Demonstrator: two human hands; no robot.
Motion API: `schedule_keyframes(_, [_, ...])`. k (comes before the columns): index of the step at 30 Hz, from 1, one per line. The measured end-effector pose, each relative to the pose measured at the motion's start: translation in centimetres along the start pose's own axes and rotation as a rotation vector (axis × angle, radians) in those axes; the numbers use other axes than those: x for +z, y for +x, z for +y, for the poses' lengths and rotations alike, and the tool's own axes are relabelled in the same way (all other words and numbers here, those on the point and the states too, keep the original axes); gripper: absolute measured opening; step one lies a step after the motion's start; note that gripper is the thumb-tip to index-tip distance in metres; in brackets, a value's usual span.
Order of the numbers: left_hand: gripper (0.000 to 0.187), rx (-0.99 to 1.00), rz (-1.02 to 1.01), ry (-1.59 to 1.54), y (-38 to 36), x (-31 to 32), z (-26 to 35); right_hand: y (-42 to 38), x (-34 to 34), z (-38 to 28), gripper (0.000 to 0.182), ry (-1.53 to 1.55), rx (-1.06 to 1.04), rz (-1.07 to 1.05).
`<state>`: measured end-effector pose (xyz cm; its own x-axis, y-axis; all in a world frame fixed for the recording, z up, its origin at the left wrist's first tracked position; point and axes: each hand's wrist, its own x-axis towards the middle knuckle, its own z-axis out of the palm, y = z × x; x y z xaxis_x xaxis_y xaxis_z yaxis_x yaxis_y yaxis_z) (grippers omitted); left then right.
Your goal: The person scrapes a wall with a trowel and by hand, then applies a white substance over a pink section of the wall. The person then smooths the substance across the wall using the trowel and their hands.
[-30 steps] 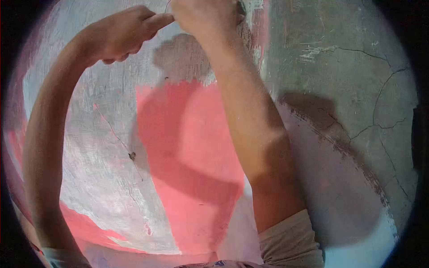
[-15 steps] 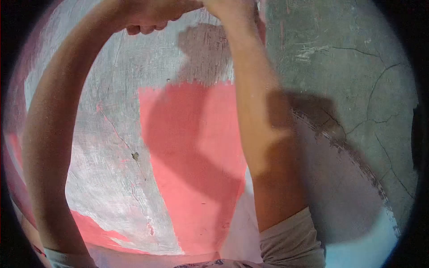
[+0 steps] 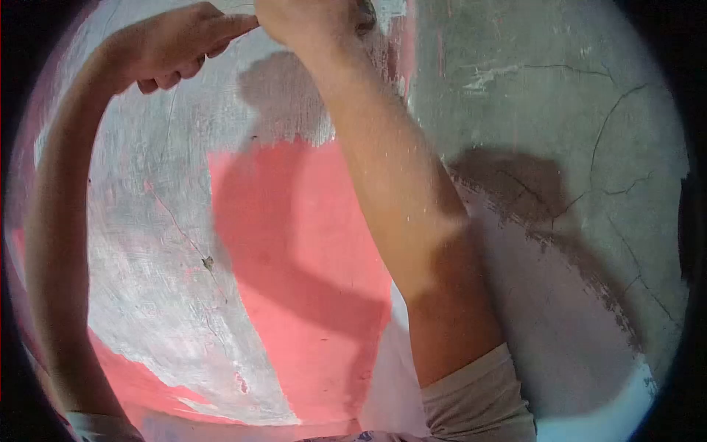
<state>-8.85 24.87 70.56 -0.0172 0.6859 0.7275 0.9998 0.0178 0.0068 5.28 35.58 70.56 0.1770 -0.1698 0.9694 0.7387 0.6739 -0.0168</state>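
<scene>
My left hand is raised at the upper left in front of a painted wall. Its index finger stretches right to meet my right hand, while the other fingers curl under; whether anything is pinched there is hidden. My right hand sits at the top edge, partly cut off, with its back toward me and its fingers closed. A small dark thing shows beside that hand, too little of it visible to name. Below both hands lies a pink painted patch, with arm shadows across it.
Rough whitish paint covers the left of the wall, with a thin crack and a small chip. Bare grey-green plaster with branching cracks fills the right. A pale blue area lies at the lower right.
Both hands have moved left, and the left hand also lower, so more of it shows. The wall has shifted slightly left in view.
</scene>
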Motion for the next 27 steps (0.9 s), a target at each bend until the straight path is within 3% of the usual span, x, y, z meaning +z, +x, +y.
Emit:
schedule_keyframes(2, [0.065,0.07,0.056,-0.029,0.8,0.9,1.3,0.4,0.3,0.9,0.046,0.072,0.051,0.012])
schedule_keyframes(4, [0.064,0.168,0.194,-0.01,2.6,2.3,2.2,2.3,-4.6,3.5,0.045,0.232,0.066,-0.277])
schedule_keyframes(7, [0.064,0.154,0.078,0.003,2.6,0.3,2.3,1.9,-3.7,2.0,0.042,0.262,0.061,-0.117])
schedule_keyframes(8, [0.063,0.096,0.082,0.06,1.3,-0.3,2.3,1.6,-5.2,1.3,0.043,0.201,0.133,-0.279])
schedule_keyframes(9, [0.062,0.069,-0.017,-0.002,1.0,-1.1,1.1,1.2,-2.9,1.3,0.043,0.089,0.092,-0.078])
schedule_keyframes(10, [0.061,0.033,0.009,-0.03,0.8,-0.3,0.6,0.5,1.5,1.0,0.044,-0.027,0.055,0.125])
schedule_keyframes(12, [0.054,0.048,0.061,-0.111,0.5,2.3,1.8,1.4,0.7,2.9,0.047,0.034,0.054,-0.039])
schedule_keyframes(15, [0.052,0.157,0.069,-0.394,1.1,4.8,4.3,3.0,-3.3,5.6,0.051,0.262,0.071,-0.386])
schedule_keyframes(17, [0.061,0.126,-0.072,-0.669,0.2,5.8,5.0,2.1,-3.8,6.0,0.055,0.215,0.044,-0.322])
schedule_keyframes(18, [0.061,0.189,0.029,-0.801,-1.1,8.5,5.2,1.2,-3.9,5.8,0.057,0.188,0.033,-0.294])
schedule_keyframes(19, [0.053,0.154,-0.077,-0.946,-1.7,10.4,5.0,-0.6,-3.9,5.4,0.058,0.084,-0.02,-0.212])
schedule_keyframes(21, [0.042,-0.007,-0.268,-1.569,-3.3,14.3,5.6,-5.2,-4.6,4.8,0.063,-0.072,-0.081,-0.135])
schedule_keyframes(23, [0.033,0.041,-0.604,-1.824,-4.6,19.2,4.6,-8.7,-5.0,5.6,0.069,-0.119,-0.035,-0.23])
schedule_keyframes(25, [0.031,-0.077,-0.752,-2.005,-8.7,21.4,7.1,-12.2,-5.3,6.7,0.073,-0.089,0.002,-0.299])
schedule_keyframes(27, [0.032,-0.107,-0.69,-1.991,-12.2,24.8,8.2,-16.3,-5.8,7.9,0.072,-0.03,-0.024,-0.26])
